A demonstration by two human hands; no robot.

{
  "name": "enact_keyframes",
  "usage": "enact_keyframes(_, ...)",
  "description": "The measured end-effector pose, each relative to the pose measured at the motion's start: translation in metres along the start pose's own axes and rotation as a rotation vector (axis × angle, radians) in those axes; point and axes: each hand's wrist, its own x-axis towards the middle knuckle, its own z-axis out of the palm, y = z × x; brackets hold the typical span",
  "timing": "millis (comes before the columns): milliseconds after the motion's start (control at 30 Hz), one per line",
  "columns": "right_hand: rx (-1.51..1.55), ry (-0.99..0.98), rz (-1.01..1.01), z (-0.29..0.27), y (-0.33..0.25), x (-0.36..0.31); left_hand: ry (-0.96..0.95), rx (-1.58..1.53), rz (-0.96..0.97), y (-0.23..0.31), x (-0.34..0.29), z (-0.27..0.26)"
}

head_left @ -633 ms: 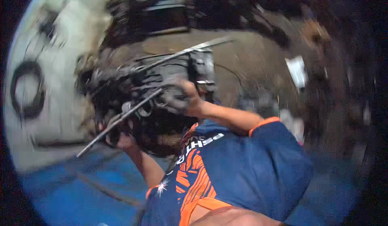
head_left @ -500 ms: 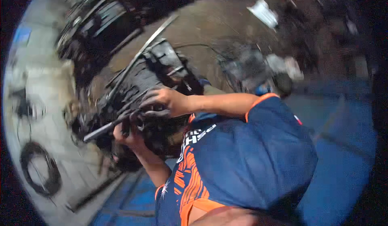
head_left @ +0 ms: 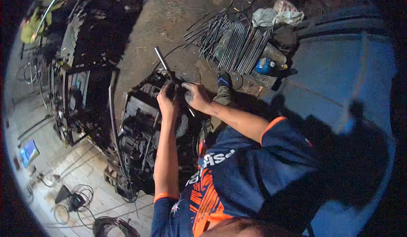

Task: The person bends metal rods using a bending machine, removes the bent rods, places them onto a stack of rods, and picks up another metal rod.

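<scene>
A metal rod [head_left: 163, 61] slants across the space between my hands, its bright upper end pointing up and left. My left hand [head_left: 168, 98] is closed round it, fingers darkened with grime. On the other side my right hand [head_left: 196, 96] has its fingers curled in against the same rod, whose thin lower end shows below. What lies right between the palms is dark and hard to make out. Under both hands stands a dark, greasy machine [head_left: 142, 109] with a flat metal plate, largely covered by my left forearm.
Several dark metal rods [head_left: 241, 48] lie on the floor ahead, near pale bags [head_left: 271, 17] and a blue bottle [head_left: 265, 66]. A long bar [head_left: 112, 109] rises left of the machine, beside a metal frame [head_left: 85, 105]. Coiled cable [head_left: 112, 226] rests on the tiles at lower left.
The view has turned and sharpened. The held rod, which pointed down-left, now slants from upper left to lower right. My hands have moved up and right in the picture, staying close together.
</scene>
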Motion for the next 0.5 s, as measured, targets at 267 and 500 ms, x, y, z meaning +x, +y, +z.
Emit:
enact_keyframes(267, -0.17, -0.096, 0.629, -0.069, 0.22, 0.088, -0.452, 0.125, -0.076, -0.059, 0.178, 0.248)
enact_keyframes(500, -0.152, 0.018, 0.669, -0.081, 0.396, 0.072, -0.483, 0.347, 0.068, -0.18, 0.253, 0.439)
